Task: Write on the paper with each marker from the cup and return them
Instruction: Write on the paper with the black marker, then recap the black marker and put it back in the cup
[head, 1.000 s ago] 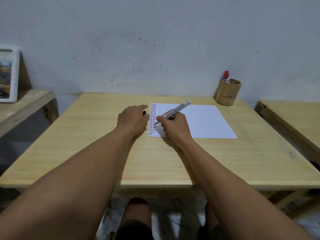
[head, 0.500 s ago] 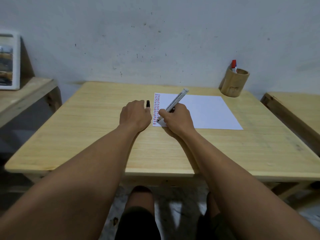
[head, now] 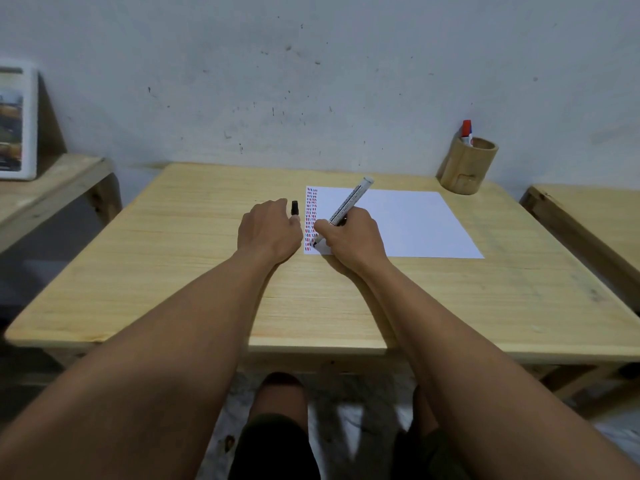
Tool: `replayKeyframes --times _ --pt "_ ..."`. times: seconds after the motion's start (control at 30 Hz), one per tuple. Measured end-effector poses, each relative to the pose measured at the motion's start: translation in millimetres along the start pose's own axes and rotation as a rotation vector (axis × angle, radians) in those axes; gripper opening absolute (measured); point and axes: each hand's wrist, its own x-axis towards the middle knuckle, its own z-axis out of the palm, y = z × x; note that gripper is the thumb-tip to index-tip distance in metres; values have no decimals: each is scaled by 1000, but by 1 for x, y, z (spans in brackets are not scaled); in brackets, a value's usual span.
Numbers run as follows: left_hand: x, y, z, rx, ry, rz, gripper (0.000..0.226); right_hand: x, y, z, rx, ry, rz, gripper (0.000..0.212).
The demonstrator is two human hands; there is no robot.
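1. A sheet of paper [head: 398, 223] is laid flat on a wooden table [head: 173, 271], roughly at 12 o'clock from the person, a touch toward 1.
2. A marker [head: 349, 202] is gripped in the right hand [head: 349, 237], fingers closed around the lower barrel. The tip is pressed down at the paper's near left corner, and the back end is tilted up and away toward 1 o'clock.
3. A narrow column of small red, blue and black marks [head: 310, 216] is seen running down the paper's left edge, top to bottom. Way too tiny to be read.
4. The left hand [head: 270, 230] is rested on the table just beside the paper's left edge, at about 11 o'clock, loosely curled, with a small black cap [head: 294, 207] pinched upright at the fingertips.
5. The two hands are kept close together, nearly touching near the corner being written on.
6. A wooden cup [head: 467, 168] is parked at the far right corner of the table, about 2 o'clock, well apart from the hands. A red-capped marker [head: 467, 132] is poking up out of it.
7. A framed picture [head: 15, 119] is leaned against the wall on a side bench at 10 o'clock.
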Motion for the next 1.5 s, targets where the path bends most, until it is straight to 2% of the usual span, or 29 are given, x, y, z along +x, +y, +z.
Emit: replayKeyframes --times 0.1,0.17,0.27,0.4,0.47,0.57,0.7,0.87,1.17,1.3,1.5 --pt "2 1 0 -25 -8 0 51 0 -1 -2 109 55 50 28" --pt "6 2 0 3 -11 36 55 1 -1 -4 185 75 90 25" --pt "15 4 1 44 -29 53 41 2 -2 -5 259 97 109 21" --pt "17 5 -5 14 44 24 24 4 -7 -9 362 105 103 17" --pt "17 12 -13 -117 83 -51 18 6 -14 -15 398 103 86 16" --pt "21 33 -32 -499 87 -195 12 9 -26 -28 518 104 85 17" --pt "29 56 -56 -764 57 -234 16 15 -42 -48 703 173 127 15" --pt "25 82 -74 -1001 -69 -246 8 15 -56 -75 803 227 104 12" --pt "15 121 -83 -1074 -228 -210 11 15 -55 -103 863 215 89 12" --pt "15 137 -81 -1098 -207 -191 8 16 -51 -112 960 187 107 14" --pt "23 159 -77 -1059 -109 -128 17 19 -51 -126 1056 192 154 13"
